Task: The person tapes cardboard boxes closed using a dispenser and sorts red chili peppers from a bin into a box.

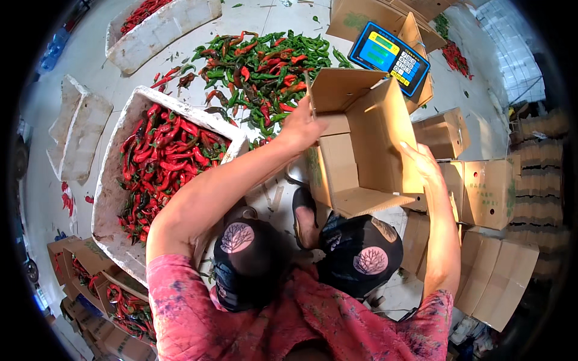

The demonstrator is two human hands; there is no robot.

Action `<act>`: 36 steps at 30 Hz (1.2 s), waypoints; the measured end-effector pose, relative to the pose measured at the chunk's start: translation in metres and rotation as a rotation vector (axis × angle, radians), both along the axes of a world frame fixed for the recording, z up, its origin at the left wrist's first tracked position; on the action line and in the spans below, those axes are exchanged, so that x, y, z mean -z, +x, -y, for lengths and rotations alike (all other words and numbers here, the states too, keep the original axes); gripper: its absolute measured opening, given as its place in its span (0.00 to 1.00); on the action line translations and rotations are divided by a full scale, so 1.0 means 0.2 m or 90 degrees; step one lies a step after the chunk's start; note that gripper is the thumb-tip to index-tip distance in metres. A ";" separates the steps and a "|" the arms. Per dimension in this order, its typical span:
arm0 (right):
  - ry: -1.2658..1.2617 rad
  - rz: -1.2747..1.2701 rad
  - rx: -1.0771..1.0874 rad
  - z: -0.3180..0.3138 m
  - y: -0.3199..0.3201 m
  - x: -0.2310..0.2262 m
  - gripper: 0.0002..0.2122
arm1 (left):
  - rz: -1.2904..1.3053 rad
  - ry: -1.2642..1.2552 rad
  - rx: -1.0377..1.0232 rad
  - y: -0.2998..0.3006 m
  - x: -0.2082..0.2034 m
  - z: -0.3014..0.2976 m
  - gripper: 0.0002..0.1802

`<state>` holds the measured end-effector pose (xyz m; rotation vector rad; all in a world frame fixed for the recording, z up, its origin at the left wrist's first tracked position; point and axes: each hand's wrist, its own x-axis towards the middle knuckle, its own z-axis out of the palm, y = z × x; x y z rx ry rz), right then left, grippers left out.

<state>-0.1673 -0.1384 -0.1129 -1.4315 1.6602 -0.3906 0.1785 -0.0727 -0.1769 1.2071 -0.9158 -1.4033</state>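
An empty, open-topped cardboard box (pixel 341 157) is tilted in front of my knees, its inside facing me. My left hand (pixel 300 125) grips the box's left wall, thumb on the inner side and slightly blurred. On the right, my right hand (pixel 422 163) holds the box's right flap, fingers against the cardboard. Just beyond the box stands a blue-framed digital scale display (pixel 389 58) with a keypad. To my left is a white foam crate (pixel 105 180) filled with red chili peppers (pixel 171 150), some of them dark or green.
A heap of green and red peppers (pixel 265 72) lies on the tiled floor ahead. Another foam crate (pixel 162 39) stands far left. Cardboard boxes (pixel 489 192) crowd my right, beside stacked flat cardboard (pixel 540 180). Boxes of peppers (pixel 129 307) sit at the lower left.
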 end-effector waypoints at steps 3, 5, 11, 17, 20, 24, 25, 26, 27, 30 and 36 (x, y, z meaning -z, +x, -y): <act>0.088 0.118 0.044 0.04 -0.23 0.15 0.28 | -0.302 0.058 -0.026 0.08 0.07 -0.13 0.28; 0.152 0.246 0.101 0.00 -0.22 0.22 0.29 | -0.269 0.094 -0.143 0.06 0.25 -0.18 0.23; 0.185 0.244 0.216 -0.11 -0.04 0.34 0.28 | 0.261 0.165 -0.187 -0.41 0.86 -0.03 0.28; 0.141 0.297 0.233 -0.36 0.32 0.14 0.27 | 0.284 0.194 -0.308 -0.58 0.69 -0.04 0.28; 0.080 0.304 0.167 -0.27 0.45 0.14 0.26 | 0.252 0.155 -0.298 -0.41 0.79 -0.11 0.27; -0.398 -0.281 -0.049 0.29 -0.60 0.53 0.20 | 0.396 -0.009 0.059 -0.21 0.67 -0.17 0.19; -0.370 -0.207 -0.027 0.30 -0.50 0.48 0.20 | 0.490 -0.217 0.026 -0.06 0.70 -0.30 0.17; -0.334 -0.257 -0.078 0.27 -0.47 0.40 0.19 | 0.280 -0.067 0.073 0.08 0.50 -0.38 0.18; -0.352 -0.234 -0.100 0.20 -0.37 0.28 0.18 | 0.052 0.055 0.098 0.24 0.22 -0.48 0.20; -0.369 -0.096 -0.107 -0.10 0.07 -0.15 0.17 | -0.007 0.076 -0.040 0.72 -0.02 -0.89 0.19; -0.216 -0.035 -0.412 -0.73 0.92 -0.46 0.12 | 0.322 0.270 -0.443 1.37 0.48 -1.72 0.14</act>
